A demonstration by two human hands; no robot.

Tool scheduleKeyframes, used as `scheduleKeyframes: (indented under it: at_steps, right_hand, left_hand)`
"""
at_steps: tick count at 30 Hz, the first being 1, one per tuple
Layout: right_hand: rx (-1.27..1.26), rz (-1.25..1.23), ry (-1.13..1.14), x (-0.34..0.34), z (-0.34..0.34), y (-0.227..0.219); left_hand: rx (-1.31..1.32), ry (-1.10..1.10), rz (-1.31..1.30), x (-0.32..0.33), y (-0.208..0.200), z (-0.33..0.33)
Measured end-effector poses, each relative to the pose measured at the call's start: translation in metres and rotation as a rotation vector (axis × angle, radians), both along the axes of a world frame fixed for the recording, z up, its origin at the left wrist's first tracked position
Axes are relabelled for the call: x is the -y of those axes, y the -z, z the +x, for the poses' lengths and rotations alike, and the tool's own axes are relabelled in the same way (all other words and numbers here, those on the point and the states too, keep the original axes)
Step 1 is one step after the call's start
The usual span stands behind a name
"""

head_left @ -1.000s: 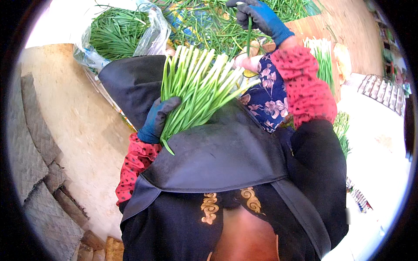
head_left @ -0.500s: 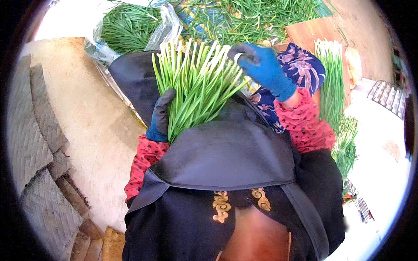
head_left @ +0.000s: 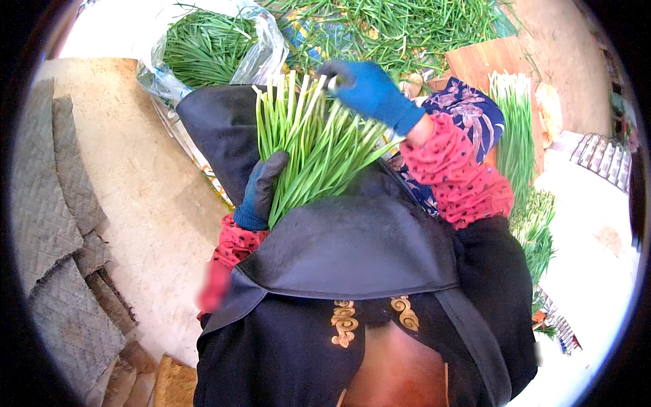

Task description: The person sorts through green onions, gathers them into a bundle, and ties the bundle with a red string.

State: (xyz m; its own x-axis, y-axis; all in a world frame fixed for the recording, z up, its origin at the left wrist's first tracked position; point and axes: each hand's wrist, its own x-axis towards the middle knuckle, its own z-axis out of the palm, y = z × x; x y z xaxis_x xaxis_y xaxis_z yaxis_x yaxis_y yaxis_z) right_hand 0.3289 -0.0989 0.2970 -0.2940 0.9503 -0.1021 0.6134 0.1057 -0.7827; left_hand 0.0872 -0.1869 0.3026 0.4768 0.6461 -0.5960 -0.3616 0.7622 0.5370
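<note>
Bunch of green stalks (head_left: 312,149) is in our left hand (head_left: 261,193), held over our black apron (head_left: 366,244). Left grip is closed around it: dark thumb up against the bunch's left side, other fingers mostly hidden behind the stalks. Pale ends fan out away from us, green ends run down to the apron's bulging front edge. A few stalks stick out to the right of the rest.

Right hand (head_left: 369,95) is at the pale ends, coming across from the right, fingers curled. They're blurred, with a small white patch showing by them; we can't tell if they pinch a stalk. Both our gloves are blue with dark fingers, and our red sleeves (head_left: 461,169) have black spots.

Around us: clear plastic bag (head_left: 268,54) with cut greens (head_left: 207,47) inside, just beyond the apron's far left corner. Loose heap (head_left: 420,30) of green stalks spreads wide beyond the bunch. Floral cloth (head_left: 471,112), dark blue, sits off the apron's right edge. Brown board (head_left: 485,57) is past that, with a row of pale-ended stalks (head_left: 513,122) lined up along its right edge. More greens (head_left: 536,227) lie nearer us, past the board's near end. Grey woven mats (head_left: 71,156) overlap at far left.
</note>
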Motion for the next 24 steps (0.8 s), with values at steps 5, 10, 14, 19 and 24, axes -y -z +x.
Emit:
scheduleKeyframes:
  at_steps: [5, 10, 14, 19, 24]
  right_hand:
    - [-0.262, -0.015, 0.074, -0.021, 0.022, -0.033]
    - [0.276, 0.302, -0.266, -0.012, -0.006, -0.007]
    - [0.204, 0.175, -0.202, -0.020, 0.006, 0.018]
    - [0.373, 0.117, -0.029, -0.050, 0.058, 0.015]
    - [0.078, 0.267, -0.364, -0.029, 0.010, -0.008]
  left_hand:
    - [-0.022, -0.001, 0.029, -0.005, -0.011, 0.003]
    - [-0.028, 0.029, -0.005, -0.002, 0.011, -0.002]
    - [-0.059, -0.004, -0.009, 0.003, 0.028, -0.007]
    - [0.020, -0.001, -0.022, -0.002, 0.035, -0.006]
    - [0.056, -0.044, -0.032, 0.003, 0.031, -0.007]
